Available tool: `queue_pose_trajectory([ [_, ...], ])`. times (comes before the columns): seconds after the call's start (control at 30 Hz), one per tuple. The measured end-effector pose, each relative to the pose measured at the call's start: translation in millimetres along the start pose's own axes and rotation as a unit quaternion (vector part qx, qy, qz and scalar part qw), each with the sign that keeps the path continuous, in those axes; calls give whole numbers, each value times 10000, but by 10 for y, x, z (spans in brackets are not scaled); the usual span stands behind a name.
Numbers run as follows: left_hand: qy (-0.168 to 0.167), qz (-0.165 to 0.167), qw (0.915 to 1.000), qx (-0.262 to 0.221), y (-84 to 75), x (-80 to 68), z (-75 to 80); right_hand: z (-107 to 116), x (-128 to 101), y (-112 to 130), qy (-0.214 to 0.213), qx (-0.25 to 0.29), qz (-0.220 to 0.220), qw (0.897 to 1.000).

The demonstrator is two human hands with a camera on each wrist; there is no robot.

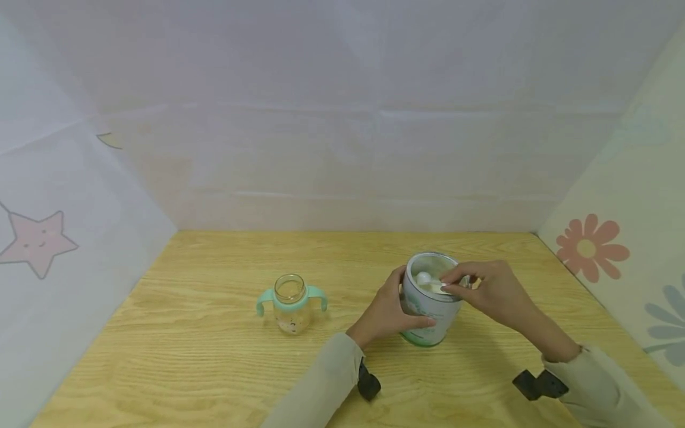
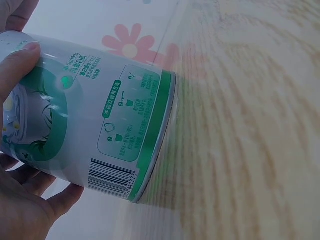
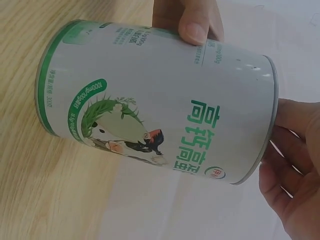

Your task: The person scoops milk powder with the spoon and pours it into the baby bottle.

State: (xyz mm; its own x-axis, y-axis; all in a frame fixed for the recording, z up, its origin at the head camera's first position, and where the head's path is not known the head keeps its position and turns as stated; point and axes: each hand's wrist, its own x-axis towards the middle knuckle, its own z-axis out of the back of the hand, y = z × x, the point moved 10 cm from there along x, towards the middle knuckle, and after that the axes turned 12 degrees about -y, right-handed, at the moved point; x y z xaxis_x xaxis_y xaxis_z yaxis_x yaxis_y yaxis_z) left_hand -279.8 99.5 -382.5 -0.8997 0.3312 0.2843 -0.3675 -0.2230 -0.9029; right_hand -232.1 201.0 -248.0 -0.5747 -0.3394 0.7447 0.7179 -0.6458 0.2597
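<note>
The left hand [image 1: 386, 314] curls round a white-and-green cylindrical can [image 1: 434, 310] toward the right edge of the yellow wooden bench [image 1: 184, 356]; the right hand [image 1: 493, 294] pinches a white round-bowled scoop [image 1: 424, 277] in the can's mouth. Scooping seems in hand; lifting calls for steadiness.

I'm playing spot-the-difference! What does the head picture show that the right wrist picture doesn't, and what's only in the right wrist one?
Only the head view shows the see-through round bottle with two curved mint-green handles, the small white scoop and the pink smiling star on the pale backdrop.

Only the right wrist view clearly shows the printed cow and big green writing.

Both show the white cylindrical tin with green trim, the bare left hand holding its side, the bare right hand at its rim, and the yellowish wooden tabletop.
</note>
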Motion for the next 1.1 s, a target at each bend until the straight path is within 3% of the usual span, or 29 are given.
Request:
queue_pose_trajectory([
  [0.33,-1,22,10000,-10,15,7,7,-41,4,-5,101,13,175,9998],
  [1.1,10,129,9999,-32,25,18,-6,-156,9,-94,337,-12,-301,9990],
])
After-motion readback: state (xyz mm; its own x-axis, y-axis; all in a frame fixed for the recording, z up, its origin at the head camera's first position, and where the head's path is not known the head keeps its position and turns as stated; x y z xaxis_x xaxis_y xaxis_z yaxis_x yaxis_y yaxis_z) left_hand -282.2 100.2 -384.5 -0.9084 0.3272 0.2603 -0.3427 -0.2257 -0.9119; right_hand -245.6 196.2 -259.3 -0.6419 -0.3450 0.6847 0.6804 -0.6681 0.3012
